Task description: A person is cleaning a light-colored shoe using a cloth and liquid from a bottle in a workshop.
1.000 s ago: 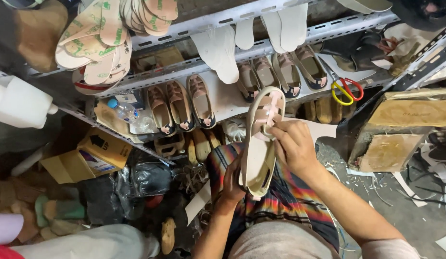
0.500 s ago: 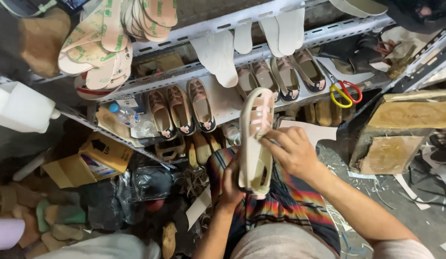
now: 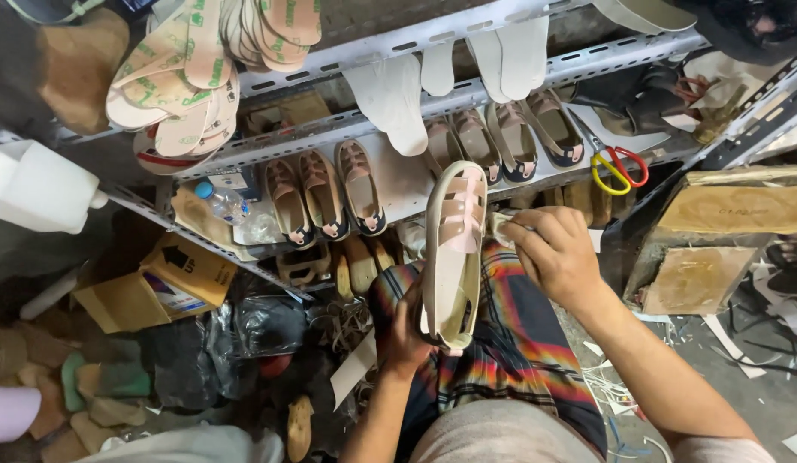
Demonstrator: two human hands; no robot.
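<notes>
A cramped workshop corner is seen from above, with a grey slotted metal rack (image 3: 587, 60) running across the top of the view and scraps and boxes heaped on the floor to the left. On the rack's shelf stand rows of finished pink strapped sandals (image 3: 326, 193), and above them hang stacks of flat insoles (image 3: 193, 60) and pale sole blanks (image 3: 390, 94). A pair of scissors (image 3: 617, 167) with red and yellow handles lies at the shelf's right end, just beside the last sandals. Over the person's lap, which is covered by a striped multicoloured cloth (image 3: 519, 343), a cream sandal with pink straps (image 3: 452, 249) is held nearly upright, toe toward the rack. The left hand (image 3: 407, 330) is closed around its heel end from below. The right hand (image 3: 557, 249) is just to the right of the sandal, at strap level, its fingers curled shut on a small pale cloth (image 3: 501, 225) that lies right at the sandal's side; actual contact cannot be made out. A cardboard box (image 3: 154, 283) sits well apart to the left.
</notes>
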